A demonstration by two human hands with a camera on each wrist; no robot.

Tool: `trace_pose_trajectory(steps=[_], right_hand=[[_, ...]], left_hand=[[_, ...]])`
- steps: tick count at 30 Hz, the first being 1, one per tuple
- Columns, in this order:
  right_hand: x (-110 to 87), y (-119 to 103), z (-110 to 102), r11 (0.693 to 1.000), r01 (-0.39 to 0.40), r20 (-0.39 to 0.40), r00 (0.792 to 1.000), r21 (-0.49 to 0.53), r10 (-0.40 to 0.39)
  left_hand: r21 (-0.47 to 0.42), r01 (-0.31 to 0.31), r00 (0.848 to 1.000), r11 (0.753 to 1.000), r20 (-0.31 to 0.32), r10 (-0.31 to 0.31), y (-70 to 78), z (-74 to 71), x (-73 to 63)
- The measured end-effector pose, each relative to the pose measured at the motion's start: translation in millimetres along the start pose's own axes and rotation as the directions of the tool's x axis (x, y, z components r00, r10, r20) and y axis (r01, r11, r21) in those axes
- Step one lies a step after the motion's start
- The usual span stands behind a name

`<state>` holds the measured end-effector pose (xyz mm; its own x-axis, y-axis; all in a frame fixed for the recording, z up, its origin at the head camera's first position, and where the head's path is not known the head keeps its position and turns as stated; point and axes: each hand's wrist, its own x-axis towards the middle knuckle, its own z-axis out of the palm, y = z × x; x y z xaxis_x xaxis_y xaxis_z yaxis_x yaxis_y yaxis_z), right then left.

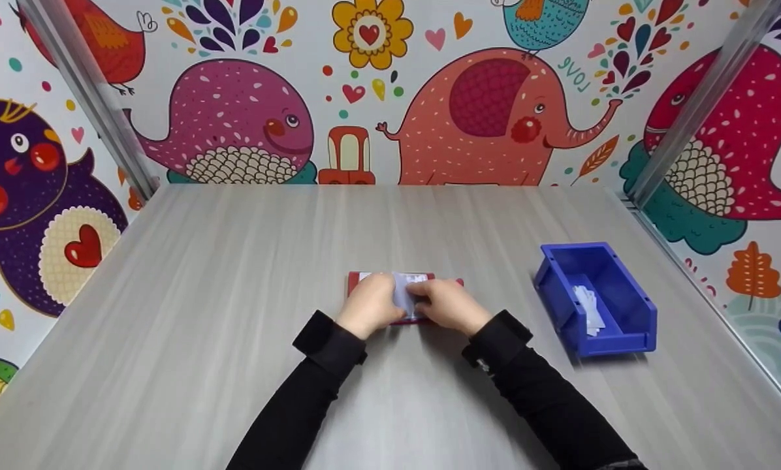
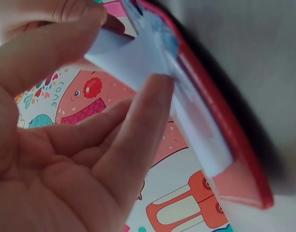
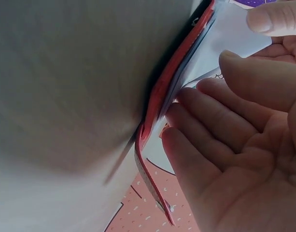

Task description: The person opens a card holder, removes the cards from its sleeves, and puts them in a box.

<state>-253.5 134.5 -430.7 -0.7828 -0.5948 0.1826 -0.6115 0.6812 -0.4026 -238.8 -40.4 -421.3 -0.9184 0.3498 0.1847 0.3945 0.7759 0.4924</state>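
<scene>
A red card holder [image 1: 353, 284] lies on the table between the two hands, with pale leaves inside. From it rises a whitish leaf [image 2: 123, 60], bent upward in the left wrist view. My left hand [image 1: 371, 304] pinches this leaf between thumb and finger, and another fingertip touches the holder's inner side. From the other side, my right hand [image 1: 452, 304] reaches in with fingers loosely extended. Its fingertips [image 3: 184, 94] touch the edge of the leaves, while the thumb stands apart from them. A red strap [image 3: 152, 181] sticks out from the holder's end.
To the right stands a blue plastic bin [image 1: 625, 343] with white slips [image 1: 588, 310] inside. A wood-grain table [image 1: 221, 274] stretches around the hands. Behind it and along both sides are printed cartoon walls [image 1: 358, 98] with metal posts [image 1: 90, 98] at the corners.
</scene>
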Motion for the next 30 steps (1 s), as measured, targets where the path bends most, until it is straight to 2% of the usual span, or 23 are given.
trace_pose_trajectory(steps=[8,22,30], right_hand=[[-1.8,-1,-3,1.0,-0.023,0.004,1.0,0.017,0.023],[-6.3,1,-17,0.991,-0.104,-0.079,0.991,0.079,0.11],[-7.2,3,-18,0.992,-0.078,-0.123,0.988,0.101,0.091]], left_hand=[[0.025,0.017,1.0,1.0,0.004,-0.017,2.2,0.6,0.2],[0.011,0.012,1.0,1.0,0.004,-0.012,1.2,0.8,-0.4],[0.025,0.003,1.0,1.0,-0.017,-0.003,0.3,-0.2,-1.7]])
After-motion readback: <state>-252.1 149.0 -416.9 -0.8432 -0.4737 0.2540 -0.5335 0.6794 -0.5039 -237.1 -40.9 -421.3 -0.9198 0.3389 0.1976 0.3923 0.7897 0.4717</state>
